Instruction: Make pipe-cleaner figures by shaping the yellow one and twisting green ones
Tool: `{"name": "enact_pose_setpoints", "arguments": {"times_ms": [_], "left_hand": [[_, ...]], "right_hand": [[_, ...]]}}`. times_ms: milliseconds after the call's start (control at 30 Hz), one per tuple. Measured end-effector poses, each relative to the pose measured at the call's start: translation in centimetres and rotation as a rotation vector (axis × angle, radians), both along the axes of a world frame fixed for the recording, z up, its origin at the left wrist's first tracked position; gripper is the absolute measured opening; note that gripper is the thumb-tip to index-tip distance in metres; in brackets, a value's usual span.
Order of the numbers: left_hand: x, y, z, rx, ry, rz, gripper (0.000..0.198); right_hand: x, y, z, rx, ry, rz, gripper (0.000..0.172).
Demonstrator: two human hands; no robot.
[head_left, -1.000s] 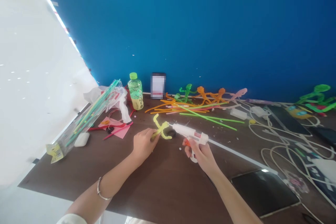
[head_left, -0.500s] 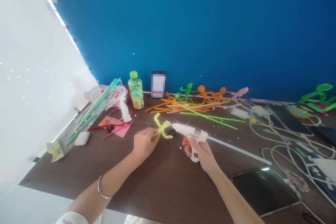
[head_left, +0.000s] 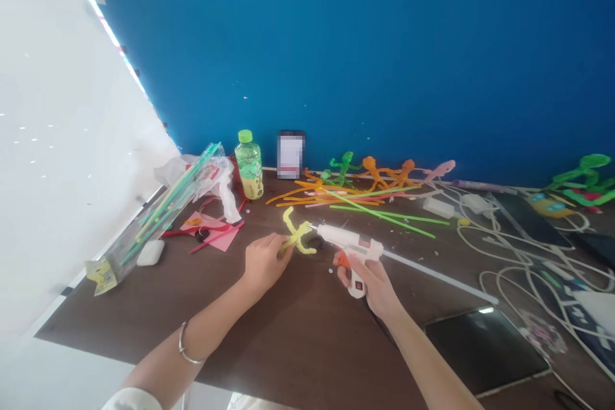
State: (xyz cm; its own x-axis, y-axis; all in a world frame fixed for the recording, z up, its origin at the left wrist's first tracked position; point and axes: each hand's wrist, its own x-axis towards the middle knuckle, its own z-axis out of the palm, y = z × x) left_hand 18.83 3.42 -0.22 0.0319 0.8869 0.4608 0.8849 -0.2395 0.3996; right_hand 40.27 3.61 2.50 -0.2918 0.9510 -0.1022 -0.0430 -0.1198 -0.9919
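Hands: left hand (head_left: 266, 262) pinching a yellow pipe-cleaner figure (head_left: 296, 237) near the middle of the bench (head_left: 298, 346), just beside the nozzle of a white hot glue gun (head_left: 350, 245), its handle gripped by the right hand (head_left: 369, 283). Both grips match the earlier views. Along the far edge, left to right: green-capped drink bottle (head_left: 248, 170), label unreadable; orange pipe-cleaner figures (head_left: 384, 172); near right corner, dark tablet (head_left: 485, 349).
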Motion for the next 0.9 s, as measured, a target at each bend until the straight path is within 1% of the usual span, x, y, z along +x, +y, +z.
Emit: {"name": "enact_pose_setpoints", "arguments": {"times_ms": [67,200,533,767,900], "left_hand": [[0.03,0.0,-0.02,0.002,0.016,0.003,0.021],[0.04,-0.02,-0.07,0.027,0.039,-0.01,0.022],[-0.24,0.18,-0.19,0.058,0.014,0.011,0.021],[-0.27,0.28,-0.37,0.105,0.049,0.025,0.019],[-0.34,0.34,-0.33,0.18,0.085,-0.006,0.016]], "right_hand": [[-0.08,0.03,-0.12,-0.002,-0.066,-0.02,0.039],[-0.26,-0.04,-0.12,0.014,-0.113,-0.021,0.04],[0.2,0.12,-0.59,0.016,-0.138,-0.015,0.04],[0.25,-0.15,-0.03,0.052,-0.15,-0.053,0.038],[0.11,-0.17,0.13,0.068,-0.196,-0.022,0.041]]}}
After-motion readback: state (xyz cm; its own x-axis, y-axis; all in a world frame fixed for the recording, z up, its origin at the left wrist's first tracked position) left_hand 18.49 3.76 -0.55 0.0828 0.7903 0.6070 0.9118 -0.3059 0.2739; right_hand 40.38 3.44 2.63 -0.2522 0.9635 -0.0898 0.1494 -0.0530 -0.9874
